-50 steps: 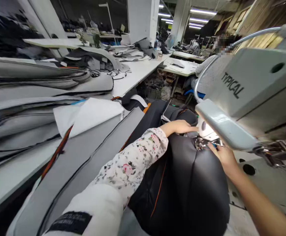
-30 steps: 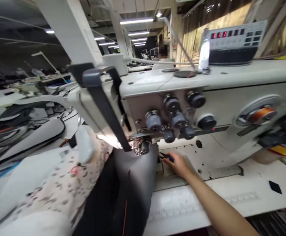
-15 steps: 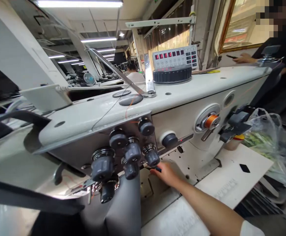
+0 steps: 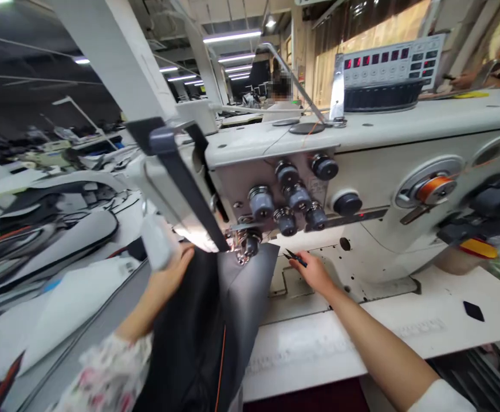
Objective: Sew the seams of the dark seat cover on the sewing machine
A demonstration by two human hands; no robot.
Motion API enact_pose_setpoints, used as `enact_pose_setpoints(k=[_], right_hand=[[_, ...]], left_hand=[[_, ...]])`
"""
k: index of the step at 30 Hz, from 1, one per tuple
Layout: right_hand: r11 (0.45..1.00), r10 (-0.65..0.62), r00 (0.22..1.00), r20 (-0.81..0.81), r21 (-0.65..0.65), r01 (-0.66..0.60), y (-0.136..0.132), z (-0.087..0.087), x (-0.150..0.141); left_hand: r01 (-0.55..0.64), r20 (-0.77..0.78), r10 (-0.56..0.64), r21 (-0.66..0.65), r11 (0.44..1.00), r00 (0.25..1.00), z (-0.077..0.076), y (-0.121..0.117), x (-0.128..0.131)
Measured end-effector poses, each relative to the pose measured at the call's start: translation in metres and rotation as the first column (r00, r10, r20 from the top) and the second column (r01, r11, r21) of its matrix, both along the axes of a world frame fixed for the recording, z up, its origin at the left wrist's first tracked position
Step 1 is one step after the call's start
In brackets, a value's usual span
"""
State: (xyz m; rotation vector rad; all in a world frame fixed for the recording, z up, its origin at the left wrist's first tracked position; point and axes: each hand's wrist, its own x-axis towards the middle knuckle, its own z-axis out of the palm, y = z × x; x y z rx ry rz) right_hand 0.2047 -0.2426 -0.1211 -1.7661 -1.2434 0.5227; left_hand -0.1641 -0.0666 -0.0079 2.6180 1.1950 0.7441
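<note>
Head view: the folded black leather panel (image 4: 215,320) hangs off the front edge of the white sewing table (image 4: 318,343), its top corner under the grey sewing machine's needle foot (image 4: 243,249). Bare tabletop lies open to the right. Left hand (image 4: 170,277) grips the panel's left edge, fingers curled around it. Right hand (image 4: 314,272) rests on the machine bed, fingertips pinching small dark thread snips (image 4: 295,258).

Garment factory floor, industrial sewing machine (image 4: 361,171), rows of worktables (image 4: 82,143), strip lights (image 4: 232,37)

Needle area behind the presser foot (image 4: 243,249) hidden, left hand (image 4: 170,274) fingers buried in black fabric (image 4: 198,337), snips (image 4: 295,258) mostly covered by right hand (image 4: 316,273), far-left tabletop (image 4: 39,252) motion-blurred.
</note>
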Motion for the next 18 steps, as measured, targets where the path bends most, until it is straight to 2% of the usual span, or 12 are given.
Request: enact_pose_setpoints(k=[3,5,7,10,15,18], right_hand=[[0.999,-0.04,0.997,0.064,-0.025,0.042,0.001,-0.002,0.0],[0.996,-0.079,0.99,0.118,-0.042,0.084,0.001,-0.003,0.001],[0.99,-0.118,0.978,0.172,-0.055,0.129,0.0,-0.005,0.002],[0.983,-0.15,0.958,0.244,-0.067,0.171,-0.002,-0.005,0.001],[0.98,-0.152,0.922,0.355,-0.069,0.188,-0.006,-0.007,-0.005],[0.982,-0.141,0.898,0.416,-0.056,0.18,-0.008,-0.01,-0.006]], left_hand=[[0.017,-0.072,-0.017,0.007,1.0,0.997,-0.05,-0.076,-0.053],[0.056,-0.169,-0.034,0.127,0.99,0.985,-0.082,-0.125,-0.079],[0.051,-0.214,-0.012,0.178,0.983,0.977,-0.103,-0.155,-0.093],[0.001,-0.214,0.045,0.209,0.978,0.976,-0.111,-0.165,-0.097],[-0.005,-0.193,0.054,0.248,0.969,0.98,-0.105,-0.156,-0.093],[-0.003,-0.17,0.052,0.277,0.961,0.984,-0.106,-0.157,-0.093]])
